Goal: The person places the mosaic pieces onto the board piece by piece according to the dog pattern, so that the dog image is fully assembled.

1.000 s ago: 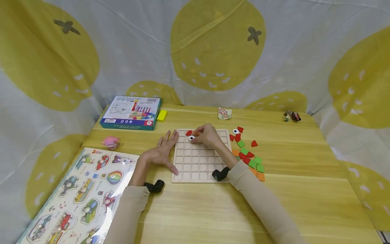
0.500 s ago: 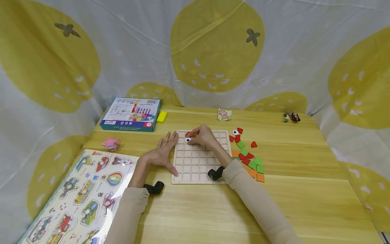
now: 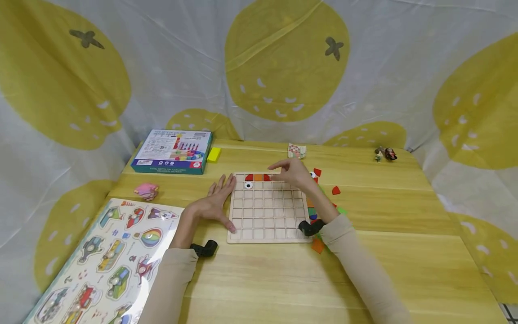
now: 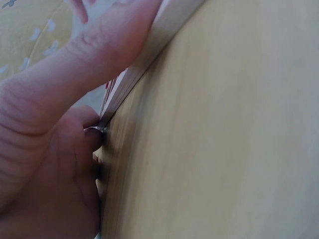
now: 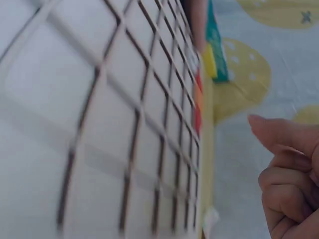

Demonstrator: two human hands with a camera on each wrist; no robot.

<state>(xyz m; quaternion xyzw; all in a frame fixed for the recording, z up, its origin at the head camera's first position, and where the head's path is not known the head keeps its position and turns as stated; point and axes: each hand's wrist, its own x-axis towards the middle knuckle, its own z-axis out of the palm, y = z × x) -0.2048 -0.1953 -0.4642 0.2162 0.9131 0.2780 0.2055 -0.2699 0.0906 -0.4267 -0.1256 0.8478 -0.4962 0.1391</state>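
Note:
A square wooden grid board (image 3: 259,211) lies on the table. Its top row holds a red tile (image 3: 249,177), an orange tile (image 3: 258,177) and another red tile (image 3: 266,178). A white round eye tile (image 3: 248,185) sits in a cell just below the left red one. My left hand (image 3: 212,204) spreads along the board's left side, its thumb at the lower left corner. Over the upper right of the board is my right hand (image 3: 295,173), thumb and index finger apart with nothing between them. In the right wrist view its other fingers (image 5: 284,199) are curled.
Loose tiles, such as an orange square (image 3: 317,245) and a red piece (image 3: 336,190), lie right of the board, partly behind the right forearm. A picture puzzle (image 3: 95,225), pink toy (image 3: 147,191), box (image 3: 171,150) and yellow block (image 3: 214,155) stand left. A small card (image 3: 297,150) lies behind.
My right hand has set the eye tile into the second row, let go of it and moved right. An orange square beside the board has shifted. My left hand has stayed in place.

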